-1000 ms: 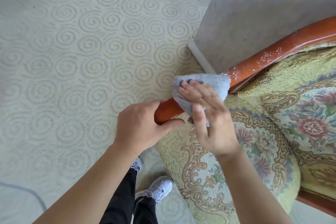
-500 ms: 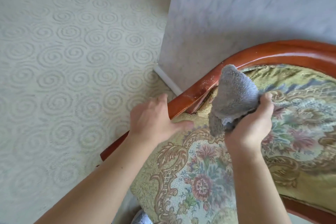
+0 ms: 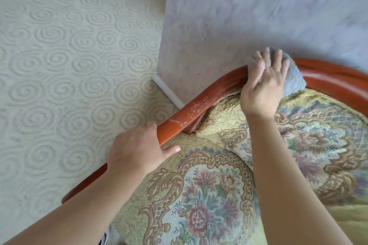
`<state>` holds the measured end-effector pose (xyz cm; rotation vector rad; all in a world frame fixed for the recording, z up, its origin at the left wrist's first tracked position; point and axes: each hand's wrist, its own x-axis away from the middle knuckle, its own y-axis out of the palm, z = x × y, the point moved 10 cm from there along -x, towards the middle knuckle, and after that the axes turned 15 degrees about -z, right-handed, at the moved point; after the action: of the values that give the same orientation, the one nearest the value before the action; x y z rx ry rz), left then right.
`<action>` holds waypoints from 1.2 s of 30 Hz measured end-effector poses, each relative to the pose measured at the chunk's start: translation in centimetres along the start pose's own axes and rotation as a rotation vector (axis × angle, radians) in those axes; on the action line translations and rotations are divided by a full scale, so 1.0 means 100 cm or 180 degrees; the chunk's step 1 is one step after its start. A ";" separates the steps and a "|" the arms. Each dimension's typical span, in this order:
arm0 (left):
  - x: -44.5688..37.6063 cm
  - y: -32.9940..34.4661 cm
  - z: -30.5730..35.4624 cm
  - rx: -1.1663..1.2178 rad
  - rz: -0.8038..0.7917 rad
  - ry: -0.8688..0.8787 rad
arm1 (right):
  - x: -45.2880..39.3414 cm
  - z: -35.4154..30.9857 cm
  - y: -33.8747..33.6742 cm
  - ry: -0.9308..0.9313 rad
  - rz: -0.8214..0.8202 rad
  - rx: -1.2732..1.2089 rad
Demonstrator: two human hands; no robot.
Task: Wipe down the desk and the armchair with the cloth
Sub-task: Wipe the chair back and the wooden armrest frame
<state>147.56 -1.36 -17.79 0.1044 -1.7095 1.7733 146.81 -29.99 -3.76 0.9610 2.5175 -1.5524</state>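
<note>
Now the right hand (image 3: 262, 85) presses the cloth (image 3: 292, 77) flat on the chair's wooden rail (image 3: 199, 109), which runs down-left to the gripping left hand (image 3: 137, 149).

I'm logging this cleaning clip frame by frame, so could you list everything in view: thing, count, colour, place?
cloth: one, grey-blue, pressed on the top curve of the wooden rail, under the right hand.
wooden rail: one, reddish-brown, glossy, curving around the armchair back; pale specks on the stretch between the hands.
armchair upholstery: one, yellow-green with floral pattern, lower right.
carpet: one, pale cream with spiral pattern, left.
wall: one, pale grey, behind the chair.
baseboard: one, white, at the foot of the wall.
left hand: one, its grip around the rail lower down.
right hand: one, fingers spread flat on the cloth.
</note>
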 end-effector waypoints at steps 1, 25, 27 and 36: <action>-0.001 -0.001 0.001 -0.0026 0.0019 -0.0001 | 0.001 -0.012 0.020 -0.0122 -0.0283 0.0310; 0.006 -0.009 0.000 0.0205 0.0103 -0.0020 | 0.009 -0.023 0.042 -0.0854 -0.0901 0.1291; 0.005 -0.008 -0.001 0.0225 0.0085 -0.0061 | -0.004 -0.019 0.036 -0.0614 -0.0710 0.1232; 0.005 -0.002 -0.007 0.0391 -0.0097 -0.0208 | 0.120 -0.096 0.107 -0.0625 -0.1898 -0.1204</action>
<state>147.54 -0.57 -17.46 0.2430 -1.6344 1.8703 145.31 -12.96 -11.47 0.0055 2.9344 -1.0987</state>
